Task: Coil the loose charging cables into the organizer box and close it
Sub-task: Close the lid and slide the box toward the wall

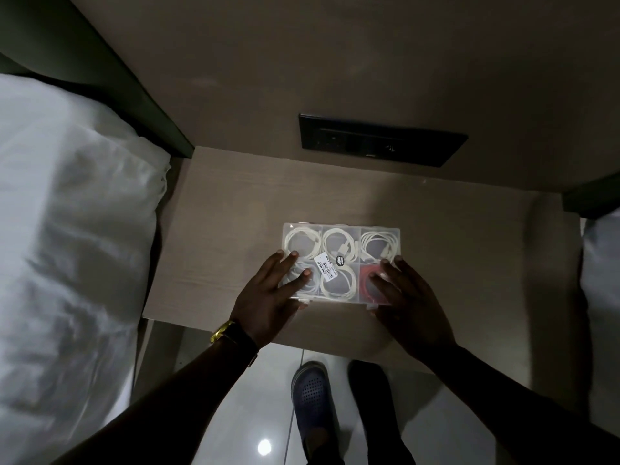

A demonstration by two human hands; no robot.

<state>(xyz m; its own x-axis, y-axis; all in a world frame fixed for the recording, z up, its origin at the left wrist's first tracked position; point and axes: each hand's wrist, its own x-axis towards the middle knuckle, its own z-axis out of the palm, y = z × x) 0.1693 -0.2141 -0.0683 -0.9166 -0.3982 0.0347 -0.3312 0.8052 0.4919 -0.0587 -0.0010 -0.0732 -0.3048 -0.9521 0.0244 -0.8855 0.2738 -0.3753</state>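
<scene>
Both hands (339,297) flat, fingers spread, on lidded organizer box (341,229); coiled cables (338,245) inside.

- A white price sticker (326,267) sits on the clear lid of the organizer box (341,261), near the middle, turned sideways to the person. On it stands a barcode, a bold line that looks like "NINE EASY", though I can't be sure of it, and a price that seems to read "59.00".
- Just beside it on the same lid is a small round black sticker (340,260) with a white mark; its lettering is too small to read.
</scene>
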